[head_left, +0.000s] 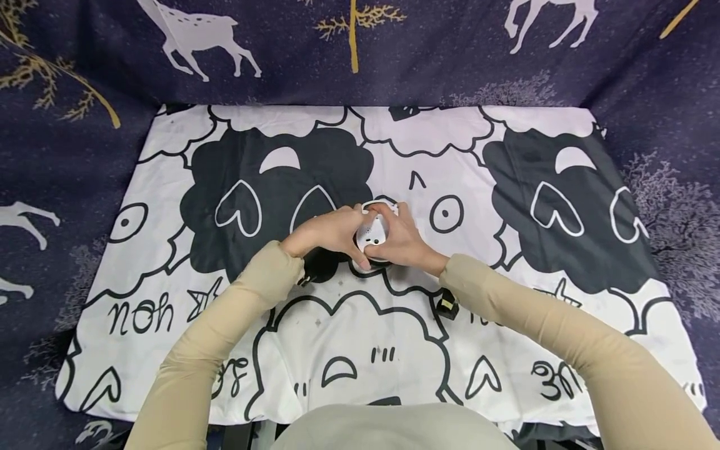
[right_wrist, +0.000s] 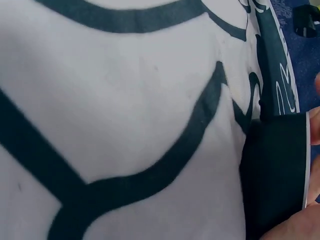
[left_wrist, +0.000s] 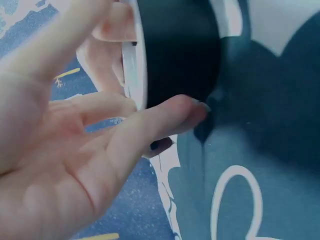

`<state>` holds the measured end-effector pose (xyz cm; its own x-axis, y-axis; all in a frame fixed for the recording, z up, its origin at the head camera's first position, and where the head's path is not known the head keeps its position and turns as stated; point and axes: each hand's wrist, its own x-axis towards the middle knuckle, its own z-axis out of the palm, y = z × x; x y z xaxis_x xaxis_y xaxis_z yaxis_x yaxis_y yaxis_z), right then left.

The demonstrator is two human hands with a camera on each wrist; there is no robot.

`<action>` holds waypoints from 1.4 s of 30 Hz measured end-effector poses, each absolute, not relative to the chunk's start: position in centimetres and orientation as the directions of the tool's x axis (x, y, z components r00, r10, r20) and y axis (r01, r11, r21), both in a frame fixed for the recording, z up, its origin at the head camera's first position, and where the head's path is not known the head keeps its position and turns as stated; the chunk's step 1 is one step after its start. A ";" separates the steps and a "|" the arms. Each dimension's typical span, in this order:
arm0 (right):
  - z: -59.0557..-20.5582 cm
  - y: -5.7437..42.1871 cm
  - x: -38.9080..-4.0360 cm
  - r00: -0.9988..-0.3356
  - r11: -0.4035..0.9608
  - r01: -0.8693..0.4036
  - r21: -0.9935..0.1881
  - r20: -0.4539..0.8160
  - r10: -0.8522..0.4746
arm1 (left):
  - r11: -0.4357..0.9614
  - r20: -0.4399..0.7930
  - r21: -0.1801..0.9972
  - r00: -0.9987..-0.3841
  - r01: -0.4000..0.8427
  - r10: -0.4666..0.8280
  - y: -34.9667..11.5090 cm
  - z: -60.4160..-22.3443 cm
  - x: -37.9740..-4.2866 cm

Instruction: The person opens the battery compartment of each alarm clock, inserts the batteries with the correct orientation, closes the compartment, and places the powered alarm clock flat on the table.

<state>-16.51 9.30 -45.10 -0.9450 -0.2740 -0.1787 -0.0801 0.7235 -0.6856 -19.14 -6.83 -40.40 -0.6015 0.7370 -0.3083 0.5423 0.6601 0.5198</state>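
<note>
Both hands close round a short round container point(head_left: 368, 232) near the middle of the table. It has smooth black sides, a thin white rim and a pale top with small dark marks; a white curved piece shows at its far edge. My left hand point(head_left: 339, 232) holds it from the left, and in the left wrist view a fingertip lies against the black side point(left_wrist: 180, 50). My right hand point(head_left: 402, 237) grips it from the right, thumb across the near part of the top. In the right wrist view only the black wall point(right_wrist: 275, 170) and parts of fingers show at the right edge.
A white cloth point(head_left: 360, 350) with black cartoon sheep covers the table. Dark blue fabric point(head_left: 304, 69) with deer and trees hangs behind and at both sides. A black round shape point(head_left: 323, 267) lies below the left wrist. A small black device point(head_left: 447, 304) sits at the right wrist.
</note>
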 end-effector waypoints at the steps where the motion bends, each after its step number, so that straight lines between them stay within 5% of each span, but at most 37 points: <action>1: -45.1 9.4 -16.6 -0.942 0.721 -0.085 -0.688 -0.180 -0.283 | 0.657 -0.328 0.536 -0.586 0.531 0.741 -6.9 -40.3 -19.3; 7: -44.2 10.0 -16.6 -0.919 0.795 -0.054 -0.605 -0.282 -0.276 | 0.655 -0.395 0.578 -0.536 0.486 0.746 -6.4 -39.9 -19.9; 14: -42.4 9.7 -16.8 -0.809 0.908 -0.006 -0.420 -0.532 -0.251 | 0.695 -0.477 0.549 -0.508 0.465 0.717 -6.1 -40.1 -20.2; 32: -42.2 8.7 -16.6 -0.862 0.846 -0.076 -0.528 -0.392 -0.322 | 0.660 -0.373 0.511 -0.550 0.551 0.748 -6.6 -39.5 -19.7; 42: -42.2 11.0 -16.8 -0.779 0.709 0.007 -0.706 -0.448 -0.439 | 0.560 -0.429 0.726 -0.374 0.399 0.822 -8.4 -39.9 -20.9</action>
